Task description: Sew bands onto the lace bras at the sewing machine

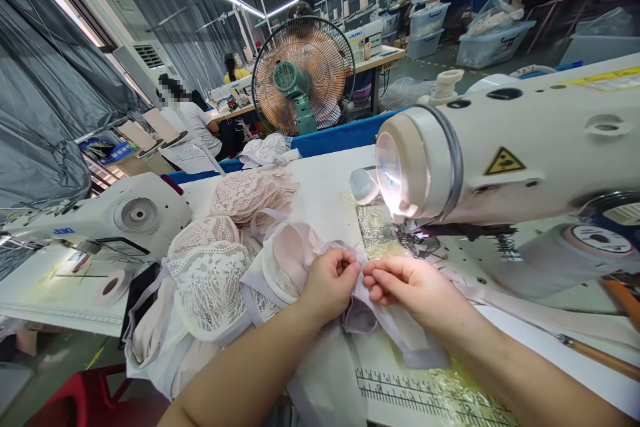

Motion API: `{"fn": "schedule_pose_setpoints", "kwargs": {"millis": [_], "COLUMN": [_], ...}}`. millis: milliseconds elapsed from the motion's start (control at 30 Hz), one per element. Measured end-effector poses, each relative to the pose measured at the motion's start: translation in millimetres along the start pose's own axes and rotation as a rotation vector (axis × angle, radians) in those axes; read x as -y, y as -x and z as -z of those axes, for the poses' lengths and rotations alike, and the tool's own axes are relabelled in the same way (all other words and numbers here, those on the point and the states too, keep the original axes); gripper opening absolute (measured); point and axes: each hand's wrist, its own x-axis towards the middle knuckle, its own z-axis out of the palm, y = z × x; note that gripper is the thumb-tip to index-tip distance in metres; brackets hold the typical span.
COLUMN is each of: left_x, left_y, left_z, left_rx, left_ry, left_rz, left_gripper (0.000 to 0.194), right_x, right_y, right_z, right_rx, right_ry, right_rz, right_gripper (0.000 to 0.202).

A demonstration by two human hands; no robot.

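Fingers of the left hand point(333, 282) and right hand point(407, 283) pinch the band point(403, 330) of 1 pale bra point(291, 250) on the white surface point(327, 173), at 8 o'clock from the near sewing machine point(545, 140); lace bras point(213, 283) lie at the left hand's 9 o'clock.

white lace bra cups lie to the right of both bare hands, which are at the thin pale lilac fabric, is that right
Not quite: the head view shows the white lace bra cups to the left of the bare left hand and right hand. Both are at the thin pale lilac fabric.
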Motion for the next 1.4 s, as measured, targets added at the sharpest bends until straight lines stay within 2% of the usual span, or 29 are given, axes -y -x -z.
{"fn": "schedule_pose_setpoints", "kwargs": {"millis": [300,500,667,933,1267,1400], "left_x": [1,-2,-5,-9,-11,-10], "left_y": [0,1,1,0,0,-1], "left_z": [-1.7,-0.1,-0.7,-0.1,1.2,1.8], "left_rx": [-0.042,0.012,0.037,0.088,0.101,0.097], "left_ry": [-0.15,0.041,0.155,0.415,0.459,0.508], "left_rz": [-0.081,-0.004,0.05,0.165,0.207,0.242], "left_gripper": [0.006,0.01,0.014,0.024,0.032,0.038], "right_x": [-3,1,1,-2,1,1], "right_y": [0,0,0,-1,0,1], "right_z": [-3,1,2,4,4,6], "right_rx": [0.055,0.004,0.021,0.043,-0.006,-0.071], "right_ry": [-0.106,-0.098,-0.052,0.092,0.358,0.517], "right_rz": [-0.013,0.009,0.016,0.09,0.192,0.344], "right_gripper": [0.03,0.027,0.026,0.013,0.013,0.014]}}
